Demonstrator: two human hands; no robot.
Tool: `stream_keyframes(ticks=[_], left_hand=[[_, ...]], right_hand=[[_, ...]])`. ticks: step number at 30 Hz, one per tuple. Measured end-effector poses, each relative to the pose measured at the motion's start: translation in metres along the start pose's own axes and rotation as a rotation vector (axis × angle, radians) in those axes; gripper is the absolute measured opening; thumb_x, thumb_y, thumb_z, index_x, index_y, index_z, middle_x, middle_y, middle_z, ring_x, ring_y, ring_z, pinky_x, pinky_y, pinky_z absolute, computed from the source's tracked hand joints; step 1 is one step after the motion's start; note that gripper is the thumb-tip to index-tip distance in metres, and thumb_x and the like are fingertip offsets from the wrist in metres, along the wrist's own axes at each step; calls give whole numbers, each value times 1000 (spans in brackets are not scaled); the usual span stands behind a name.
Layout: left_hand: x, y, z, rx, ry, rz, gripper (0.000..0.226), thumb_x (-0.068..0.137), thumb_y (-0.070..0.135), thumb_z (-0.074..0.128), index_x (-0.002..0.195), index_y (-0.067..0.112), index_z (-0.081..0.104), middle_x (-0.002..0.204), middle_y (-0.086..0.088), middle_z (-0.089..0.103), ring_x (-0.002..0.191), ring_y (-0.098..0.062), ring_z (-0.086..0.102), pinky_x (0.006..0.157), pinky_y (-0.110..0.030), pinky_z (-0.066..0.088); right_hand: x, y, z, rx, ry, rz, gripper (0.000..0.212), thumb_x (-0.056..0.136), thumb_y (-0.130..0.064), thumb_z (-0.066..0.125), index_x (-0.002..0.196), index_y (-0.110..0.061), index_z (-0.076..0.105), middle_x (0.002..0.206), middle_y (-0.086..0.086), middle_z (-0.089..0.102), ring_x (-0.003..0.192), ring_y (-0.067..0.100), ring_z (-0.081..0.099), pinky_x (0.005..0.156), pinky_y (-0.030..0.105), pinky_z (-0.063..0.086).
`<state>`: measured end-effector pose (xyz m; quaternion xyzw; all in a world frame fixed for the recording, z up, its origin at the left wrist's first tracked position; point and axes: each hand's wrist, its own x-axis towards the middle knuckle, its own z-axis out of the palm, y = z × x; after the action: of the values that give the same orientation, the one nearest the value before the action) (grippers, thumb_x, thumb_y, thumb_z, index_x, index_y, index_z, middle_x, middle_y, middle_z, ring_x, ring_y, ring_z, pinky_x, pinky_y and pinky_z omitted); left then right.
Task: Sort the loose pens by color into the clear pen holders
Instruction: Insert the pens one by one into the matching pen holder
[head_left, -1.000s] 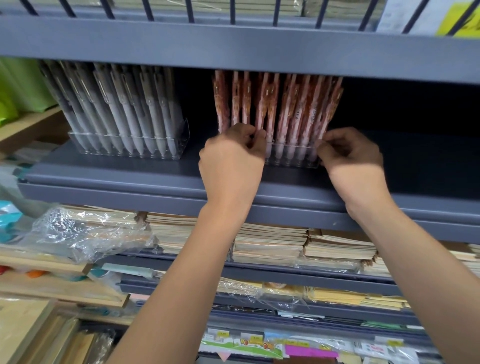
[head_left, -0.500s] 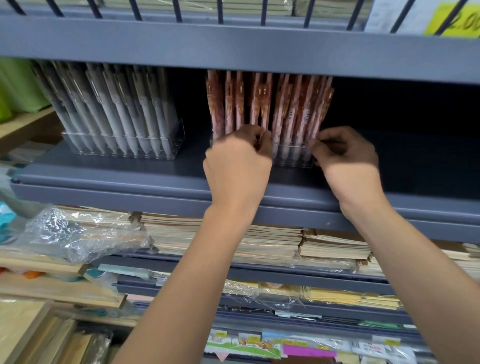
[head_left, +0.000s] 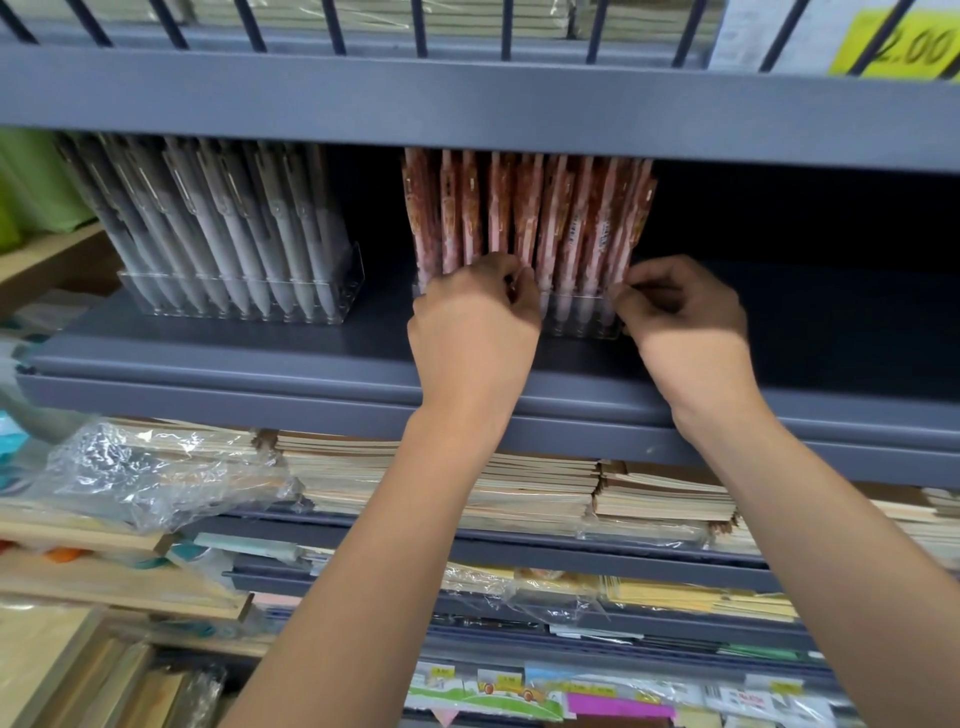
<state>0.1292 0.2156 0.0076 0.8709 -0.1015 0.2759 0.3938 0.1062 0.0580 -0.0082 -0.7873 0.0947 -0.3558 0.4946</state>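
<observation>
Seemingly, in the head view, the left hand (head_left: 470, 332) pinches the pink pens (head_left: 524, 208) low on their barrels, while the right hand (head_left: 685, 322) curls its fingers on the right end of their clear holder (head_left: 582, 325) on the shelf (head_left: 260, 358). Steadying that holder while seating each pen upright would serve best. Two holders show. The grey pens (head_left: 218, 223) number about ten in front, the pink ones roughly a dozen.

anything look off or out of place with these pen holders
Nothing looks missorted: grey pens all sit in the left holder, pink patterned pens in the right holder. The grey ones lean left. The only untidy bit is crumpled plastic wrap on the shelf below.
</observation>
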Motion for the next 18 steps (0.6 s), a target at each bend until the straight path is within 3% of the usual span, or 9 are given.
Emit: stream_keyframes(ticks=[5,14,18], left_hand=[[0,1,0,-48,26,-36,23,95,38,59,101,22,74,83,-6,75,87,-35,67,76,-40,55],[-3,3,-1,-73,78,-44,24,92,41,64,94,20,74,80,-9,74,82,-38,67,70,-43,55],[-6,5,-2,-44,133,-13,22,94,38,60,96,23,76,79,-7,75,76,-39,67,66,-43,55]], right_hand=[[0,0,1,8,17,-10,9,78,-25,65,79,-34,64,80,-8,70,77,12,67,72,26,51],[0,-1,0,12,10,-5,9,76,-27,64,76,-36,63,79,-6,70,78,17,68,75,33,56],[0,-1,0,12,12,-15,11,79,-25,66,76,-36,63,78,-9,69,78,14,68,74,29,55]])
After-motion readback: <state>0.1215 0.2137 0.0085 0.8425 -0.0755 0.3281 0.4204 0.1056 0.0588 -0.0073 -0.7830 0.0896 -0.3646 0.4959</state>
